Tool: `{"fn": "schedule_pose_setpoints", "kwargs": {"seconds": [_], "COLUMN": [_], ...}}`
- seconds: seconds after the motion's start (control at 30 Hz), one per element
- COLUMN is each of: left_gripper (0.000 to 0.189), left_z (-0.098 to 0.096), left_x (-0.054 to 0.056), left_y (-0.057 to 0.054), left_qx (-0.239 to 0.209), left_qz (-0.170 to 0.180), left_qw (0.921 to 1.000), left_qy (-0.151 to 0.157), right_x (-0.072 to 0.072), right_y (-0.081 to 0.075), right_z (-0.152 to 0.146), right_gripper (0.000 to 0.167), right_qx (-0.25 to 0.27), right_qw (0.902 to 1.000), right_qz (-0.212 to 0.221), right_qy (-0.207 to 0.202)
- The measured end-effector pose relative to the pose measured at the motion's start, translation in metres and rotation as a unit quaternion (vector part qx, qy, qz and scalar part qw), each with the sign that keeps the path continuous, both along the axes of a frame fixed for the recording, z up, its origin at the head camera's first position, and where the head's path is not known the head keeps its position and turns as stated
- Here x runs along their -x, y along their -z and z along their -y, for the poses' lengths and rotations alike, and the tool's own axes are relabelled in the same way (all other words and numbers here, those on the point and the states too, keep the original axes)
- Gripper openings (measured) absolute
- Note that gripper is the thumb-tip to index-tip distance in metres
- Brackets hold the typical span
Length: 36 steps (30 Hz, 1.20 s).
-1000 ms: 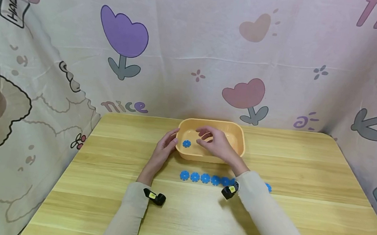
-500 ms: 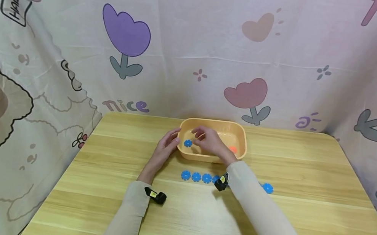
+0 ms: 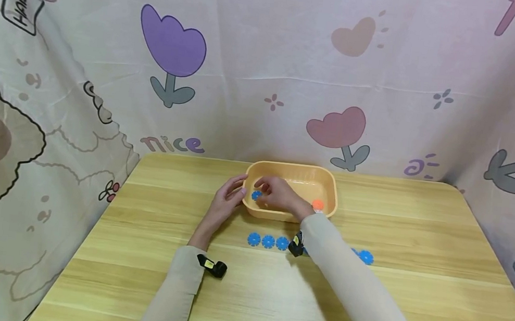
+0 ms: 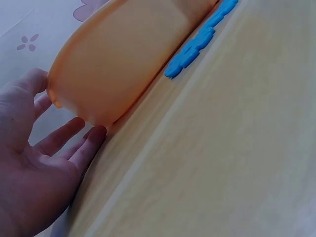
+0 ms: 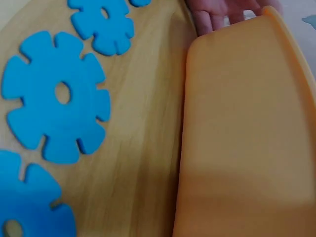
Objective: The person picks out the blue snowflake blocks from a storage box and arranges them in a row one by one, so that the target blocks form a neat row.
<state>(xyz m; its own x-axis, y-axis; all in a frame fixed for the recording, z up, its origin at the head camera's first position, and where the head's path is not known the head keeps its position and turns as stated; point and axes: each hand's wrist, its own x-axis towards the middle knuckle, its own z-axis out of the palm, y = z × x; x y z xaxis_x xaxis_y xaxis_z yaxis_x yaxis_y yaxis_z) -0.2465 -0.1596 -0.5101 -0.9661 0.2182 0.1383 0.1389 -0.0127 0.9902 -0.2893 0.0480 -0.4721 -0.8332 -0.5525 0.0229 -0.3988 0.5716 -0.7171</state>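
A shallow orange basin (image 3: 275,216) stands at the back of the table. My left hand (image 3: 227,196) rests against its left end, the thumb at the rim and the fingertips low on the outer wall in the left wrist view. Inside the basin, my right hand (image 3: 279,193) reaches down with bent fingers and thumb apart, close over a blue notched disc (image 3: 256,195) that it partly covers. An orange disc (image 3: 318,204) lies in the basin's right part, near that wrist. The right wrist view does not show the right hand's fingers.
In front of the basin several blue notched discs (image 3: 268,241) lie flat in a row on the wooden table (image 3: 144,253). My right sleeve (image 3: 336,263) hides part of the row. A patterned cloth (image 3: 250,50) hangs right behind the table.
My right hand has moved left and slightly down inside the basin, up to the blue disc. The orange disc has come into sight behind it. My left hand stays at the basin's end.
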Motion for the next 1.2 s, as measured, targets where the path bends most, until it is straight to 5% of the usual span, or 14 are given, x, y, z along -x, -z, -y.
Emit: {"fn": "schedule_pose_setpoints", "kwargs": {"seconds": [0.33, 0.83, 1.2], "left_gripper": [0.046, 0.045, 0.046], "left_z": [0.002, 0.001, 0.001], "left_x": [0.001, -0.002, -0.001], "left_y": [0.002, 0.003, 0.004], "left_qx": [-0.001, -0.012, -0.011], "left_qz": [-0.003, 0.0, 0.0], "left_qw": [1.0, 0.9999, 0.9999], "left_qy": [-0.003, -0.003, -0.006], "right_x": [0.005, -0.002, -0.01], "right_y": [0.004, -0.001, -0.015], "right_z": [0.003, -0.003, -0.018], "right_gripper": [0.028, 0.024, 0.027], "right_qx": [-0.051, -0.017, 0.057], "right_qw": [0.9981, 0.9997, 0.9966], "right_qz": [-0.033, -0.017, -0.003], "right_qy": [-0.011, 0.004, 0.058]}}
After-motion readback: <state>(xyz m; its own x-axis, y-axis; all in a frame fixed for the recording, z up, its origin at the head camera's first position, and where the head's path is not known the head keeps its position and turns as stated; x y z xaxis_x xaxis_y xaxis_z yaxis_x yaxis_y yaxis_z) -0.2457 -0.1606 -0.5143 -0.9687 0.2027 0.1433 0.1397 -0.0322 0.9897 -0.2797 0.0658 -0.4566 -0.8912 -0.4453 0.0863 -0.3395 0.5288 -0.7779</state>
